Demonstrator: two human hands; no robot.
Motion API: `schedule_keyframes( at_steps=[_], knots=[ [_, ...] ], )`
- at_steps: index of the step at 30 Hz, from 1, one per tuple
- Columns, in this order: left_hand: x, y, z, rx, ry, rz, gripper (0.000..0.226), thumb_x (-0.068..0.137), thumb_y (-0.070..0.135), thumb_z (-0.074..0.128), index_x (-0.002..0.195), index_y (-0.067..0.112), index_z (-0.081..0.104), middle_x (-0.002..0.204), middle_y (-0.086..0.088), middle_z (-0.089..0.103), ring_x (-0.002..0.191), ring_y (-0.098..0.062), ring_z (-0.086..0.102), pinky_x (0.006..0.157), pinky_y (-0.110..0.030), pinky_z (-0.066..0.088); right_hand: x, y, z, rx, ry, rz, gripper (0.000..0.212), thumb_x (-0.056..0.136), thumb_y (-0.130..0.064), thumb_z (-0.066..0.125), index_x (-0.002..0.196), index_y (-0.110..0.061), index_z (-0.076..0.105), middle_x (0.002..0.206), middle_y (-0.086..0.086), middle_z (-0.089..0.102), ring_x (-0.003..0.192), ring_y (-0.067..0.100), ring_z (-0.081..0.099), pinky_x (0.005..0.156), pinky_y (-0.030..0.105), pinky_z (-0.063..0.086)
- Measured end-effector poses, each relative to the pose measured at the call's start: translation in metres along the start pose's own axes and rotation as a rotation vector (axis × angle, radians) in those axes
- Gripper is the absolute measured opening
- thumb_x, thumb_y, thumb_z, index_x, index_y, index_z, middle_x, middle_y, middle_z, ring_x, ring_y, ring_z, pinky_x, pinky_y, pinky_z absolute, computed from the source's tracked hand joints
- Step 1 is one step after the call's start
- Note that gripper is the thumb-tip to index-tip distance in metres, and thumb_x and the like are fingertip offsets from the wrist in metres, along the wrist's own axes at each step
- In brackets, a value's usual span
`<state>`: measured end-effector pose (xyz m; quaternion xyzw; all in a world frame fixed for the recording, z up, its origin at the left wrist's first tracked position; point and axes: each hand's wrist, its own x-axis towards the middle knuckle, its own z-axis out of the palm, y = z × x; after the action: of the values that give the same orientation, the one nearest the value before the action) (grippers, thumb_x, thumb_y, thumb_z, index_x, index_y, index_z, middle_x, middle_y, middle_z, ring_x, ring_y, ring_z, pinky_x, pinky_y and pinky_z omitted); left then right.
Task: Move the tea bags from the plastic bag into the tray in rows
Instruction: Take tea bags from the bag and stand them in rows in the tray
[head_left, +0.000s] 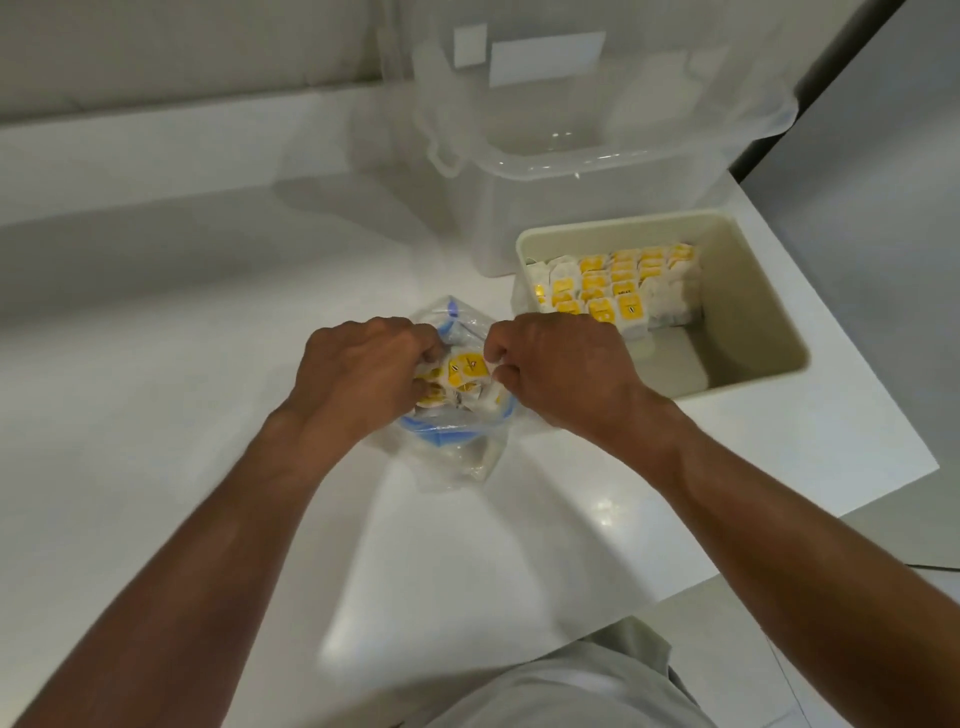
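Note:
A clear plastic bag (457, 452) with a blue zip strip lies on the white counter, its mouth pulled wide. Inside show several tea bags (464, 370) with yellow tags. My left hand (358, 374) grips the bag's left edge, and my right hand (558, 371) grips its right edge; both are fisted on the plastic. To the right stands the beige tray (769, 332), where several tea bags (615, 286) with yellow tags stand in rows across its far left part. The tray's near and right parts are bare.
A large clear storage box (545, 197) with its lid raised stands behind the tray. The white counter (182, 389) ends in an edge to the right of the tray and near my body. A grey wall runs along the back.

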<state>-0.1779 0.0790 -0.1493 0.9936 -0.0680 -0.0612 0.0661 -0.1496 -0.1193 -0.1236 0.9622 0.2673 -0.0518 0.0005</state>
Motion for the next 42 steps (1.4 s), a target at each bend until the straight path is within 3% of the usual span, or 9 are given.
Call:
schedule_keyframes(
  at_steps=[9, 12, 15, 20, 23, 28, 34, 38, 42],
  knots=[
    [-0.006, 0.007, 0.003, -0.060, 0.071, 0.038, 0.031, 0.084, 0.054, 0.065, 0.111, 0.039, 0.063, 0.102, 0.012, 0.066, 0.087, -0.020, 0.064, 0.069, -0.029, 0.048, 0.001, -0.012, 0.000, -0.014, 0.014, -0.012, 0.020, 0.098, -0.035, 0.049, 0.114, -0.031, 0.060, 0.104, -0.006, 0.066, 0.092, 0.019, 0.065, 0.069, 0.029, 0.046],
    [-0.004, 0.009, 0.003, -0.023, 0.117, 0.044, 0.017, 0.087, 0.045, 0.064, 0.098, 0.032, 0.066, 0.090, 0.007, 0.067, 0.072, -0.020, 0.055, 0.062, -0.027, 0.044, 0.006, -0.021, 0.002, 0.116, -0.005, -0.027, 0.024, 0.097, -0.035, 0.051, 0.119, -0.032, 0.060, 0.108, -0.004, 0.065, 0.096, 0.019, 0.064, 0.068, 0.028, 0.038],
    [-0.001, 0.008, 0.004, 0.011, 0.142, 0.030, 0.012, 0.089, 0.036, 0.060, 0.094, 0.032, 0.071, 0.084, 0.006, 0.066, 0.067, -0.018, 0.048, 0.057, -0.025, 0.033, 0.011, -0.031, 0.017, 0.184, 0.004, 0.036, 0.028, 0.097, -0.031, 0.052, 0.123, -0.025, 0.057, 0.113, 0.001, 0.064, 0.101, 0.022, 0.064, 0.075, 0.030, 0.044],
    [0.001, 0.004, 0.000, -0.069, 0.138, 0.039, 0.013, 0.091, 0.038, 0.062, 0.098, 0.036, 0.073, 0.089, 0.008, 0.065, 0.075, -0.019, 0.060, 0.059, -0.025, 0.035, 0.008, -0.036, 0.039, 0.112, 0.007, 0.164, 0.023, 0.099, -0.032, 0.051, 0.117, -0.019, 0.057, 0.110, 0.003, 0.064, 0.097, 0.022, 0.067, 0.076, 0.030, 0.050],
    [0.000, 0.002, -0.002, -0.114, 0.163, 0.042, 0.010, 0.091, 0.035, 0.064, 0.097, 0.037, 0.071, 0.089, 0.009, 0.062, 0.073, -0.022, 0.061, 0.057, -0.025, 0.040, 0.006, -0.033, 0.037, 0.121, 0.015, 0.148, 0.023, 0.102, -0.032, 0.044, 0.116, -0.019, 0.056, 0.108, 0.002, 0.066, 0.097, 0.020, 0.066, 0.071, 0.027, 0.042],
    [-0.003, 0.002, -0.009, -0.137, 0.213, -0.003, 0.007, 0.094, 0.033, 0.056, 0.097, 0.033, 0.062, 0.071, 0.011, 0.068, 0.066, -0.020, 0.061, 0.053, -0.024, 0.038, 0.001, -0.035, 0.021, 0.152, 0.097, 0.184, 0.021, 0.103, -0.030, 0.040, 0.113, -0.019, 0.055, 0.081, -0.001, 0.056, 0.077, 0.021, 0.062, 0.062, 0.028, 0.036],
    [-0.005, -0.003, -0.029, -0.437, 0.148, -0.067, 0.007, 0.087, 0.039, 0.068, 0.083, 0.033, 0.068, 0.075, 0.019, 0.071, 0.073, -0.009, 0.067, 0.070, -0.030, 0.052, -0.001, -0.021, 0.005, 0.320, 0.119, 0.253, 0.018, 0.097, -0.037, 0.051, 0.095, -0.027, 0.065, 0.085, -0.007, 0.072, 0.072, 0.015, 0.063, 0.066, 0.027, 0.046],
    [-0.010, 0.001, -0.029, -0.517, 0.082, -0.124, 0.011, 0.080, 0.043, 0.076, 0.077, 0.034, 0.069, 0.071, 0.019, 0.069, 0.075, -0.004, 0.065, 0.074, -0.034, 0.054, -0.006, -0.017, -0.001, 0.475, 0.045, 0.281, 0.033, 0.085, -0.060, 0.061, 0.089, -0.028, 0.067, 0.084, -0.011, 0.072, 0.077, 0.011, 0.066, 0.075, 0.030, 0.051],
    [-0.012, 0.003, -0.032, -0.591, 0.044, -0.143, 0.020, 0.082, 0.031, 0.079, 0.095, 0.039, 0.066, 0.075, 0.018, 0.070, 0.077, -0.006, 0.066, 0.077, -0.039, 0.055, -0.009, -0.014, 0.002, 0.456, 0.079, 0.255, 0.015, 0.090, -0.038, 0.064, 0.103, -0.032, 0.065, 0.092, -0.014, 0.072, 0.085, 0.012, 0.067, 0.077, 0.030, 0.052]
  ],
)
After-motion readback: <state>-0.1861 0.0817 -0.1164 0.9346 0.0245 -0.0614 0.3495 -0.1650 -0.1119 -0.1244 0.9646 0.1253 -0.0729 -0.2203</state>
